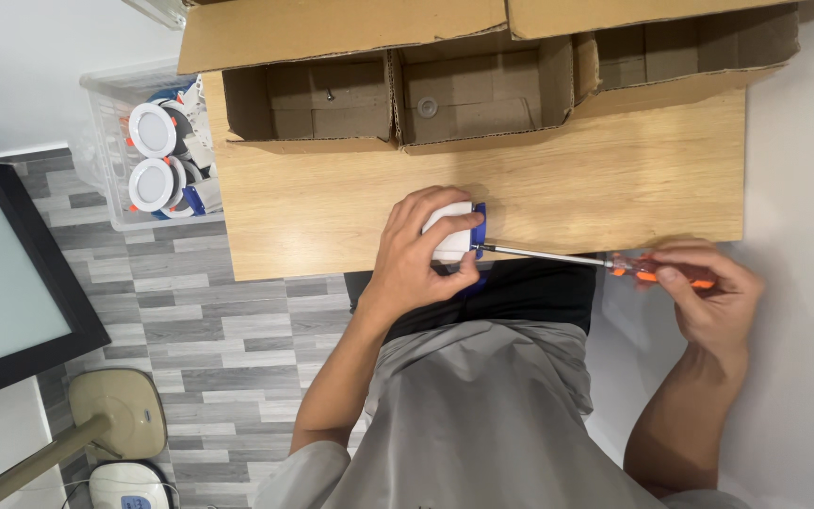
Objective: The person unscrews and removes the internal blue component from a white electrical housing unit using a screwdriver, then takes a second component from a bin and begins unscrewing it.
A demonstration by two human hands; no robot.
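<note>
Left hand: we have it clamped over a small white block with a blue end piece, fingers wrapped across the top, thumb under the near side. It pins the block at the near edge of the worktop.
Right hand: closed around the orange handle of a screwdriver, fingertips pinching the grip. It sits off the worktop's near corner, over the lap.
Key relation: the screwdriver's long axis runs almost straight from our right hand toward our left, shaft slightly raised at the tip end. The tip meets the blue end of the block on the side facing the right hand. We cannot tell whether it is seated in a screw head; too small to read.
Nearer hand: left is on the block itself; right only reaches it through the shaft, well apart from it.
Block look: rounded white plastic body, blue part at one end, mostly hidden by the fingers.
Screwdriver look: thin bright metal shaft, orange handle partly see-through, partly covered by the fingers.
Beyond the hands: open cardboard boxes with compartments along the far edge of the worktop, one holding a small round piece.
Left of left hand: clear plastic bin beside the worktop, holding round white light fittings with orange clips.
</note>
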